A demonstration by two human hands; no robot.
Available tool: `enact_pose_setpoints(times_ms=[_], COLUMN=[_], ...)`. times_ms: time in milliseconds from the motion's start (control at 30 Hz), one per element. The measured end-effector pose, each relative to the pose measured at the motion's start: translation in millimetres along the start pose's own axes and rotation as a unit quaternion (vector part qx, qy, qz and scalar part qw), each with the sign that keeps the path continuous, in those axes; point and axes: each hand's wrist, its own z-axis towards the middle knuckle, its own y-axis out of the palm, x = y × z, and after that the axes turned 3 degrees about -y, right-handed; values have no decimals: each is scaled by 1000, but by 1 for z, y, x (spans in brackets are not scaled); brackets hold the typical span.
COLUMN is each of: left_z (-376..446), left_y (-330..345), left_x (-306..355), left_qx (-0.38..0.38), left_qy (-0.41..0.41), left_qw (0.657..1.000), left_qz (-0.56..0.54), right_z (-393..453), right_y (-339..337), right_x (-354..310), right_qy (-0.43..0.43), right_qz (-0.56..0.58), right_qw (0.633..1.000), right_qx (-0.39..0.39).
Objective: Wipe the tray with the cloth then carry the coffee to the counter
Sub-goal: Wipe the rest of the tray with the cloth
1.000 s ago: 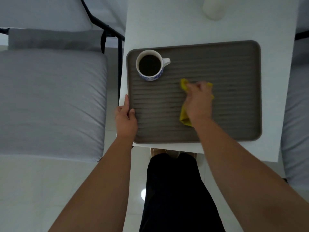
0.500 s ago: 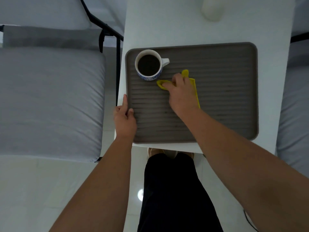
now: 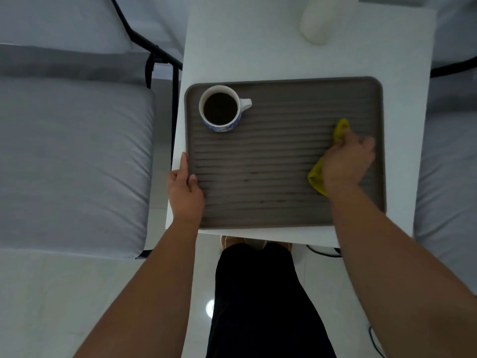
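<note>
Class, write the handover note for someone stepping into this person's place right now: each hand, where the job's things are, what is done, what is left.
Left hand: grips the tray at its left edge, steadying it.
Right hand: holds the yellow cloth pressed on the tray's right side.
Coffee cup: full, upright in the tray's far-left corner, on the white table.
Done: wiping is under way; a few dark marks show near the front.
Left: finish wiping, then carry the coffee to the counter.

A home sitting area: grey cushioned seats on black metal frames (image 3: 72, 161) flank a small white square side table (image 3: 284, 47) on a glossy pale tiled floor (image 3: 51, 306).
</note>
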Motion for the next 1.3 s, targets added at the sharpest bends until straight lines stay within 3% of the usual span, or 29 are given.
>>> enact_pose_setpoints(times_ms=[100, 233, 300, 400, 500, 700, 900, 967, 1100, 1200, 1300], left_z=[1, 2, 2, 0, -2, -1, 2, 2, -1, 0, 0], left_y=[-1, -3, -2, -2, -2, -1, -2, -2, -1, 0, 1], left_x=[-4, -3, -2, 0, 0, 0, -2, -2, 0, -2, -2], left_qx=[-2, -14, -16, -7, 0, -3, -10, -10, -4, -3, -2], left_qy=[5, 0, -4, -7, -1, -9, -10, -14, -22, -23, -29], left_qw=[1000, 1000, 1000, 1000, 1000, 1000, 1000, 1000, 999, 1000, 999], left_qz=[8, 4, 0, -8, -7, -6, -5, -10, -24, -21, -13], right_z=[-34, -71, -63, -28, 12, 28, -17, -15, 26, 46, 40], right_y=[22, 45, 40, 27, 5, -2, 17, 14, -9, -28, -32], right_x=[-37, -68, -63, -30, 12, 12, -35, -34, 12, 36, 33], right_qy=[-100, -271, -296, -252, -112, 29, -199, -236, -132, -87, -47], right_qz=[-13, -43, -39, -43, 5, -3, -77, -81, -70, -154, -117], right_qw=[993, 949, 937, 957, 992, 999, 973, 961, 981, 981, 988], right_qx=[-56, -155, -180, -141, -57, -28, -86, -121, -124, -78, -91])
